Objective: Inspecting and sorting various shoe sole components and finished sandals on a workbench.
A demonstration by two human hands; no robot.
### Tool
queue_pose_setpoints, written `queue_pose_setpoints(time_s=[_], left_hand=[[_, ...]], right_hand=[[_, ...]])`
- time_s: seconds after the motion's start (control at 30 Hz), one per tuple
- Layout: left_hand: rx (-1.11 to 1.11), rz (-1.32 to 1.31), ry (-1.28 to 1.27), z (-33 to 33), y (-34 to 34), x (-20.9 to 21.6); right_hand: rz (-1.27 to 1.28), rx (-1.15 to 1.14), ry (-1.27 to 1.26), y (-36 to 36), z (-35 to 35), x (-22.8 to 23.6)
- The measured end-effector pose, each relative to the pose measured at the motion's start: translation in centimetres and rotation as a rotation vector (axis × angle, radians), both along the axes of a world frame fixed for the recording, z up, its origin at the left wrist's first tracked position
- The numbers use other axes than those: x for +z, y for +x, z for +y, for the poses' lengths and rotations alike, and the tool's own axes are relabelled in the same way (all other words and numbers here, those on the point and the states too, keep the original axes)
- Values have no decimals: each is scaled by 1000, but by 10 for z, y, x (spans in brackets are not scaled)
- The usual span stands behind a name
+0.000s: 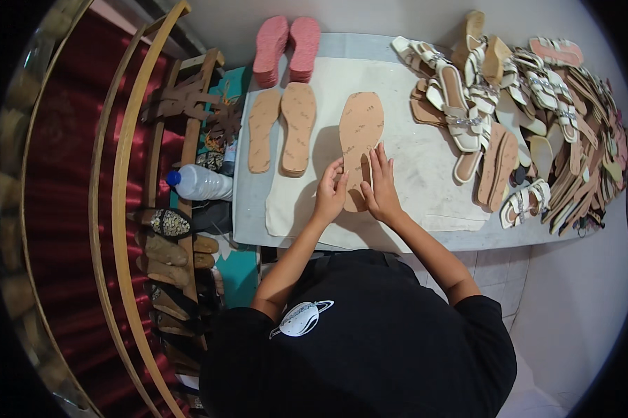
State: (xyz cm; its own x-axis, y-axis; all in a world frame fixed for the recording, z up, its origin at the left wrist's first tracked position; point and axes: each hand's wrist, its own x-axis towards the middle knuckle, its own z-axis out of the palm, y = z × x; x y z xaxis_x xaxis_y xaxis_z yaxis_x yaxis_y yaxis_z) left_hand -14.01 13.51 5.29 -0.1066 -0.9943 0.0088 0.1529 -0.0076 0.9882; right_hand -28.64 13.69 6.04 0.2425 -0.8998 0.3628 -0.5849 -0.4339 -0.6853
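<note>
A person in a black T-shirt (384,334) stands at a desk (248,223), both hands on one tan insole (363,122). The insole is in front of the person, over a pale sheet (307,216) on the desk, its wide end pointing away; its shadow falls on the sheet to its left. The left hand (332,189) has its grip pinching the insole's left edge, thumb on the top face. The right hand (382,184) is open, its fingers stretched out along the insole's right side; whether any finger curls beneath cannot be told.

To the left lie two stacks of matching insoles (298,125), side by side, and beyond them two stacks of pink soles (271,42). On the right, white sandals (460,118) are heaped next to a large pile of loose soles (579,167). Left of the desk, a blue-capped bottle (204,182) lies near a wooden rack (124,146) with shoes (166,223).
</note>
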Motion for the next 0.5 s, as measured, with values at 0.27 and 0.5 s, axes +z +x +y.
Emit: queue_pose_setpoints(time_s=[0.27,0.5], left_hand=[[353,-86,-108,-1,72,-6],[457,-306,-60,-19,142,-24]], right_hand=[[16,218,97,72,-9,-4],[225,264,36,136,-40,-5]])
